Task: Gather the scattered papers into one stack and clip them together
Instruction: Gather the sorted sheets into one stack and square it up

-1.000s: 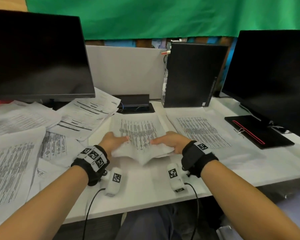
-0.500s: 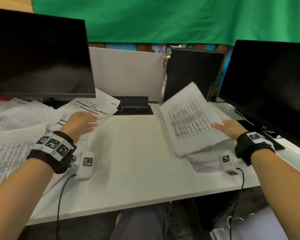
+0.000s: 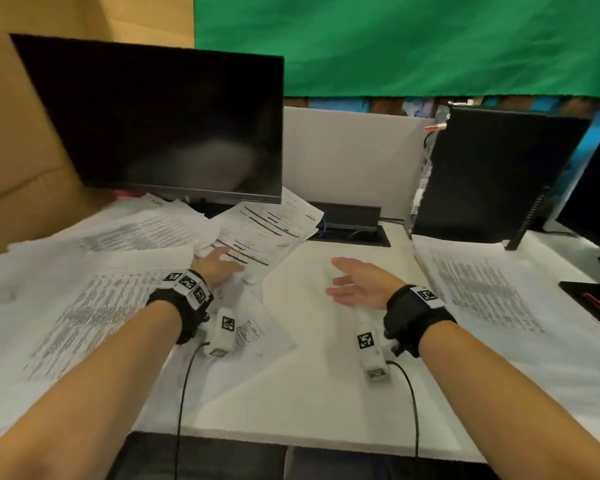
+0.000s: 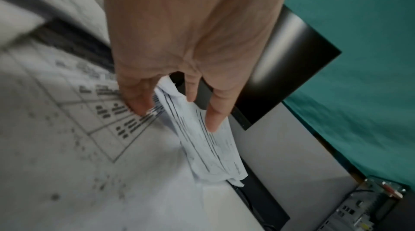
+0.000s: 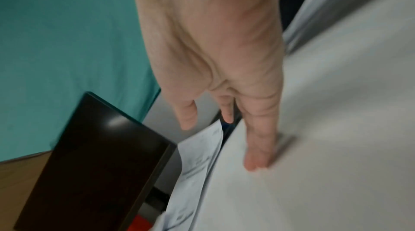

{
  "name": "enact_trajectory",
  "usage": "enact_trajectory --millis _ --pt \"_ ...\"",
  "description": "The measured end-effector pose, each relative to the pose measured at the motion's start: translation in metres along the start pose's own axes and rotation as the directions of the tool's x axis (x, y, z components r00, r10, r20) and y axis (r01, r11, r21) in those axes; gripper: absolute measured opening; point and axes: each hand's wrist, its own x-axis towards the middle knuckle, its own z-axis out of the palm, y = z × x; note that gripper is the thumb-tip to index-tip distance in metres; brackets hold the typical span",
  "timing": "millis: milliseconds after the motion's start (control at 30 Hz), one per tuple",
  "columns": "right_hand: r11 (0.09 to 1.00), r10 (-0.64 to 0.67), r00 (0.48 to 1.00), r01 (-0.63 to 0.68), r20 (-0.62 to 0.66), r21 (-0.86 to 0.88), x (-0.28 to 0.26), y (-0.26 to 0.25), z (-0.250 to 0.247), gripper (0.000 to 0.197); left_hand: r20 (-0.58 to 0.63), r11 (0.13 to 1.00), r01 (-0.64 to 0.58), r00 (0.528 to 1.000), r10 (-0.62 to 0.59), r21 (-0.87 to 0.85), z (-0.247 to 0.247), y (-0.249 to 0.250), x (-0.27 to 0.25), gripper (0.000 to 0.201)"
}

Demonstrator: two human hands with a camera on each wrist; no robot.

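Papers lie at nine o'clock, more at three. Left hand pinches a sheet; right hand is flat, holding nothing. A hard pull could crumple it.

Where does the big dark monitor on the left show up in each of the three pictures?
Head: left monitor fills the upper left, above the papers.
Left wrist: right of the left hand, tilted.
Right wrist: lower left, under the green cloth.
Shared landmark: that green cloth behind it.
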Motion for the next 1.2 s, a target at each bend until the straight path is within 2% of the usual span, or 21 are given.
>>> enact_trajectory --millis 67,133,200,233,300,367,433,500,533,600,667,733,833,900,933,1000,1033,1067,1133,1200 --pt "0.992 -0.041 0.997 0.032 0.067 0.121 0.027 -0.001 0.043 0.060 0.031 1.000 -0.012 0.999 0.013 -0.009 0.004 -0.007 0.019 0.054" --pt "0.976 -0.099 0.991 0.079 0.094 0.201 0.053 -0.006 0.076 0.058 0.053 0.986 -0.007 0.998 0.016 -0.165 0.012 -0.005 0.019 0.027" --pt "0.964 -0.139 0.986 0.114 0.090 0.241 0.076 -0.008 0.091 0.054 0.238 0.945 0.057 0.971 0.023 -0.322 0.017 0.001 0.006 0.005" --pt "0.968 -0.136 0.988 0.116 0.076 0.224 0.084 -0.008 0.093 0.052 0.330 0.935 0.073 0.943 0.049 -0.346 0.018 0.005 -0.003 0.006" --pt "0.980 -0.116 0.993 0.108 0.035 0.167 0.093 -0.004 0.085 0.039 0.430 0.964 0.017 0.897 0.102 -0.266 0.012 0.011 -0.020 0.016" --pt "0.987 -0.124 0.992 0.122 0.014 0.102 0.092 0.004 0.072 0.033 0.423 0.985 -0.089 0.895 0.144 -0.147 -0.006 0.018 -0.037 0.021" --pt "0.989 -0.145 0.989 0.144 -0.023 -0.016 0.082 0.009 0.059 0.038 0.276 0.979 -0.191 0.939 0.203 -0.068 -0.041 0.020 -0.044 0.024" --pt "0.985 -0.153 0.988 0.151 -0.024 -0.084 0.071 0.012 0.045 0.041 -0.036 0.980 -0.199 0.979 0.198 -0.013 -0.085 0.015 -0.046 0.028" --pt "0.986 -0.143 0.990 0.142 -0.003 -0.090 0.064 0.013 0.037 0.041 -0.203 0.988 -0.155 0.967 0.152 0.000 -0.107 0.008 -0.046 0.032" --pt "0.992 -0.090 0.996 0.092 0.026 -0.083 0.055 0.015 0.023 0.040 -0.446 1.000 -0.009 0.895 0.019 0.025 -0.151 -0.015 -0.046 0.037" --pt "0.993 -0.047 0.998 0.052 0.050 -0.103 0.049 0.018 0.012 0.039 -0.507 0.977 0.185 0.855 -0.109 0.101 -0.180 -0.047 -0.049 0.040" --pt "0.994 -0.029 0.997 0.037 0.075 -0.107 0.045 0.020 0.008 0.038 -0.477 0.897 0.345 0.860 -0.183 0.278 -0.188 -0.071 -0.056 0.046" --pt "0.995 0.013 0.992 0.000 0.126 -0.101 0.039 0.023 0.009 0.037 -0.427 0.787 0.396 0.884 -0.188 0.473 -0.171 -0.077 -0.064 0.062" --pt "0.996 0.039 0.987 -0.025 0.157 -0.090 0.034 0.025 0.008 0.038 -0.375 0.792 0.341 0.914 -0.154 0.506 -0.151 -0.073 -0.065 0.068" --pt "0.995 0.042 0.985 -0.027 0.165 -0.094 0.031 0.026 0.008 0.038 -0.349 0.849 0.283 0.929 -0.126 0.446 -0.140 -0.071 -0.062 0.073" --pt "0.994 0.035 0.986 -0.018 0.164 -0.104 0.024 0.028 0.008 0.039 -0.269 0.983 0.125 0.960 -0.085 0.136 -0.119 -0.065 -0.057 0.085" --pt "0.995 0.027 0.987 -0.011 0.159 -0.103 0.021 0.030 0.006 0.039 -0.221 1.000 0.030 0.975 -0.030 -0.001 -0.109 -0.060 -0.056 0.081" --pt "0.995 0.022 0.988 -0.007 0.150 -0.104 0.018 0.032 0.004 0.039 -0.168 0.997 -0.057 0.985 0.047 -0.053 -0.098 -0.052 -0.057 0.071" --pt "0.993 0.019 0.992 -0.004 0.129 -0.116 0.011 0.034 0.000 0.039 -0.093 0.974 -0.224 0.971 0.221 -0.019 -0.080 -0.033 -0.064 0.047" --pt "0.991 0.010 0.994 0.005 0.106 -0.134 0.006 0.036 -0.005 0.040 -0.100 0.949 -0.312 0.947 0.307 -0.039 -0.067 -0.017 -0.068 0.035"
